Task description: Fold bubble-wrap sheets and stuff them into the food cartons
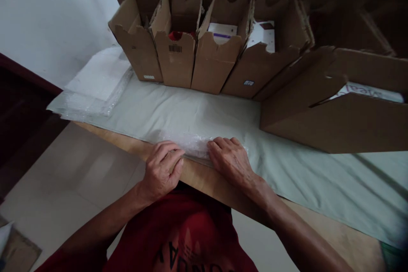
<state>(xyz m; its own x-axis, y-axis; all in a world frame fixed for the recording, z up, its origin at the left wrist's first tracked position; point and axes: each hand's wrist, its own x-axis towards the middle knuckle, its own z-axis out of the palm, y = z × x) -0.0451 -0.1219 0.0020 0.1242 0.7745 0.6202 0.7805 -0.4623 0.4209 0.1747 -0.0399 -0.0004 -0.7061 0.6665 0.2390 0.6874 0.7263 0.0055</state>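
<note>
A clear bubble-wrap bundle lies flat at the front edge of the cloth-covered table, between my two hands. My left hand has its fingers curled over the bundle's left end, with the thumb close to the fingertips. On the right end, my right hand presses down with bent fingers wrapped over the plastic. Whether anything is inside the bundle cannot be made out through the plastic.
A pile of bubble-wrap sheets lies at the table's left end. Several upright cardboard bins line the back, some holding boxes. A larger carton stands at the right. Pale green cloth covers the table, leaving its wooden front edge bare.
</note>
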